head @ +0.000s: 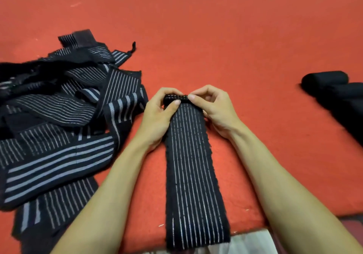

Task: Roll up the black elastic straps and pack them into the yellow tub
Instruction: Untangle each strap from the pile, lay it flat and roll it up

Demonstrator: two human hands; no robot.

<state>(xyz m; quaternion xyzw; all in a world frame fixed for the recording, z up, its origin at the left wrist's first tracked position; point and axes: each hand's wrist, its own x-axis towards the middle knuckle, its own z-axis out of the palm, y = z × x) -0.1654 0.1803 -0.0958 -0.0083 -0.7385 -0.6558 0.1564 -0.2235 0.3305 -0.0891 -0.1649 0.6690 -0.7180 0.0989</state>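
Where the far end of a long black elastic strap with thin white lengthwise stripes (193, 167) is wound into a small tight roll (177, 98), it is gripped from both sides. The left hand (157, 114) is curled round the roll's left end, with its thumb (174, 103) pressed on the near face and its fingers wrapped over the top. The right hand (214, 108) is set against the roll's right end: its thumb (191, 96) is laid on top of the roll and its fingers are bent tightly in beside it. Both hands are thus closed on the roll, and the two thumb tips are seen nearly touching at its middle.

The unrolled length of the strap is laid flat on a red felt-like table surface (225, 37), between the two forearms, and is run straight toward the near edge, over which its end is hung. A pale sheet (249, 242) is seen below that edge.

A loose heap of black striped elastic straps (59, 116) is spread on the left of the surface, just beside the left wrist, some with thin white stripes and some with broad grey ones. Well apart on the right, several plain black rolled straps (337, 94) are lined up side by side.
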